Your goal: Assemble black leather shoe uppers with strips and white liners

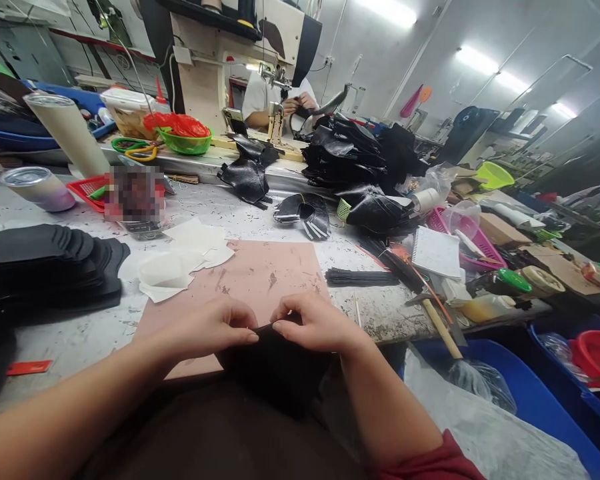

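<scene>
Both hands pinch the top edge of a black piece of material (275,363), which hangs down over the table's front edge towards my lap. My left hand (220,323) grips it with thumb and forefinger. Close beside it, my right hand (315,323) pinches the same edge, thumb on the near side. Beneath and beyond the hands lies a pinkish-brown board (275,267). White cut pieces (180,263) overlap its far left corner. The lower part of the black piece blends into dark clothing, so its full shape is hard to make out.
Stacked black pieces (50,267) lie at left. Black leather parts (350,153) are heaped by a sewing machine (200,67), behind which another person works. A hammer (440,327) overhangs the table's right edge above a blue bin (510,380). Tumblers (37,187) stand far left.
</scene>
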{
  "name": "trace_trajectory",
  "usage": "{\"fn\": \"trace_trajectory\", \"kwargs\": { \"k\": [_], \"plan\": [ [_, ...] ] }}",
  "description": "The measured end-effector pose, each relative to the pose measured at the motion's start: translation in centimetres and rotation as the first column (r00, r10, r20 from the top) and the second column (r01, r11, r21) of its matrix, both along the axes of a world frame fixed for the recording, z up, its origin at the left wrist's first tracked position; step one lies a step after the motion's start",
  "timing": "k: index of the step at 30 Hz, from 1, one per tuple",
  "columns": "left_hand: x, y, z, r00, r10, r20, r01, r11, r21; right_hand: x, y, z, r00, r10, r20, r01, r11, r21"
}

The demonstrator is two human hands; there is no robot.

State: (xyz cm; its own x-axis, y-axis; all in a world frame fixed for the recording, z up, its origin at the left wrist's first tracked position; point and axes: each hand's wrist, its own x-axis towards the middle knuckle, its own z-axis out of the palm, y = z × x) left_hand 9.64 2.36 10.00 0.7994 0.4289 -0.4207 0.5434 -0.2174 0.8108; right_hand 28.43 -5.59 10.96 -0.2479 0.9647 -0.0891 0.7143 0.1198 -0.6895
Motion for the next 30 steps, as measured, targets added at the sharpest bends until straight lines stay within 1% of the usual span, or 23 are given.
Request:
{"fn": "trace_trajectory", "kwargs": {
  "k": [2,5,9,14,17,19,22,25,27,29,30],
  "plan": [
    [0.0,-0.1,-0.1,1.000,0.005,0.013,-0.005,1.000,-0.007,0.2,0.0,0.0,0.999,0.005,-0.047,-0.006,1.000,-0.015],
    [0.1,-0.3,0.1,0.999,0.033,0.020,-0.032,0.999,-0.035,0.0,-0.1,0.1,0.999,-0.009,-0.047,0.009,1.000,0.003],
    [0.5,-0.8,0.5,0.988,0.142,0.053,-0.137,0.986,-0.097,0.0,-0.3,0.5,0.997,0.003,-0.074,0.000,0.999,0.033],
    [0.8,-1.7,0.7,0.947,0.297,0.118,-0.262,0.933,-0.246,0.2,-0.4,0.4,0.984,0.056,-0.172,-0.036,0.993,0.117],
    [0.7,-1.8,0.6,0.938,0.327,0.117,-0.282,0.914,-0.292,0.2,-0.4,0.1,0.979,0.055,-0.197,-0.031,0.992,0.124],
    [0.5,-1.7,0.4,0.950,0.291,0.117,-0.246,0.923,-0.296,0.2,-0.4,0.0,0.979,0.034,-0.199,-0.012,0.994,0.108],
    [0.1,-1.1,0.2,0.980,0.164,0.116,-0.131,0.959,-0.252,0.0,-0.3,0.1,0.983,0.021,-0.183,-0.002,0.995,0.102],
    [-0.2,-0.6,0.3,0.996,-0.015,0.086,0.025,0.993,-0.119,-0.3,-0.4,0.4,0.988,0.040,-0.150,-0.021,0.992,0.124],
    [-0.2,-0.3,0.7,0.990,-0.119,0.074,0.120,0.993,-0.015,-0.7,-0.5,0.7,0.994,0.041,-0.103,-0.027,0.990,0.136],
    [0.0,-0.2,1.2,0.983,-0.170,0.063,0.166,0.984,0.068,-1.0,-0.7,0.9,0.998,0.038,-0.052,-0.030,0.989,0.142],
    [0.2,-0.2,1.5,0.985,-0.166,0.056,0.160,0.982,0.097,-1.2,-0.8,1.0,0.999,0.036,-0.036,-0.031,0.989,0.145]
  ]
}}
